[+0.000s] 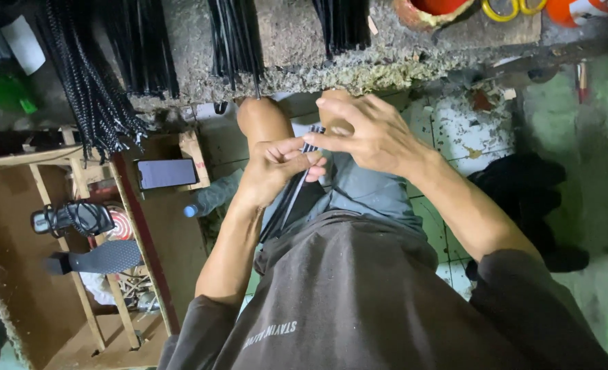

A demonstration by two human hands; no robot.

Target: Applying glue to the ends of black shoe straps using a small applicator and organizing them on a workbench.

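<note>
My left hand [274, 168] is closed around a small bundle of thin black strips [291, 195] that slants down across my lap. Just above it, my right hand [367, 130] pinches the top end of the strips between thumb and forefinger, with the other fingers spread. Both hands hover over my knees and grey shorts [369, 192].
A rough worktable edge [297, 72] carries hanging bunches of black cords [88, 82] and strips. At the left stand a wooden rack [78, 274] holding black sandals [71, 219], a phone [167, 173] and a plastic bottle [211, 199]. Tiled floor and dark cloth [523, 185] lie at the right.
</note>
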